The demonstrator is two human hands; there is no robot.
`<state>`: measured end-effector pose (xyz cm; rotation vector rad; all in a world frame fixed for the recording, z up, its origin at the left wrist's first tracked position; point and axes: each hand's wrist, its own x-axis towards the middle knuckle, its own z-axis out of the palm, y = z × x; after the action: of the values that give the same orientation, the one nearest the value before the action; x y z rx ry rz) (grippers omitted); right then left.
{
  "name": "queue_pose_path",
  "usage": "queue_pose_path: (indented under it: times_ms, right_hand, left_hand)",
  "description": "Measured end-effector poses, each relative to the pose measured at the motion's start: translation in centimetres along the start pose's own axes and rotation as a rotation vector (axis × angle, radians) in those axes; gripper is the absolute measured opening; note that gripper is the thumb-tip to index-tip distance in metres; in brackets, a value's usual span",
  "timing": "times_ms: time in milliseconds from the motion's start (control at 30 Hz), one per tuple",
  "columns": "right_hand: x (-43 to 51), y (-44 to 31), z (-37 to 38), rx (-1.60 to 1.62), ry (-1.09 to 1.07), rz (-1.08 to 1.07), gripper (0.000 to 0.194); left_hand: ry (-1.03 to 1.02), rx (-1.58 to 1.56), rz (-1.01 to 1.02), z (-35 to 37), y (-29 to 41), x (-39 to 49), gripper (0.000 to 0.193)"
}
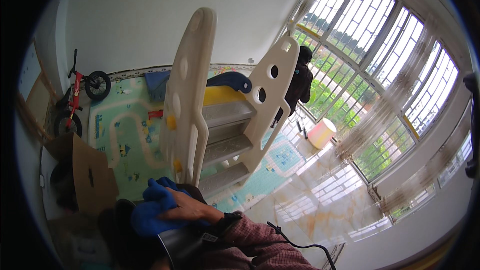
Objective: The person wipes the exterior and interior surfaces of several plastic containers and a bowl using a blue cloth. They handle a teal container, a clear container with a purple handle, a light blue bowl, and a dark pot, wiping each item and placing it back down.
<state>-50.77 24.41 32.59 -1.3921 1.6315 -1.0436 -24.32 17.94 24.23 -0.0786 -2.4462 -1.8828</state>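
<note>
My right hand (183, 207) is closed on a bunched blue cloth (150, 213), which lies against a dark, smooth object (182, 245) with a thin pale rim and a small printed label. What this object is cannot be told. A patch of skin at the bottom edge seems to be my left hand (162, 264); it is dim and mostly cut off, so its grip is hidden. The right sleeve is red checked fabric, with a black band at the wrist. A black cable (300, 246) runs beside this sleeve.
A beige plastic children's slide with grey steps (227, 148) stands on a green play mat (123, 120). At left are a red balance bike (77, 86) and an open cardboard box (92, 176). A person in dark clothes (299, 82) and a pink-yellow bin (322, 133) are by the barred window.
</note>
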Motion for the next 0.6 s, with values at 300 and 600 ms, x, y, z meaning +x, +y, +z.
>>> queue_pose_path:
  times_ms: [300, 600]
  right_hand:
    - [-2.5, -0.1, -0.1, -0.041, 0.087, 0.003, 0.076]
    - [-2.7, -4.6, 2.9, -0.320, 0.114, -0.311, 0.073]
  left_hand:
    - [-0.072, -0.263, -0.127, -2.4, 4.7, -0.7, 0.054]
    - [-0.069, -0.297, -0.184, -2.2, 6.0, -1.5, 0.054]
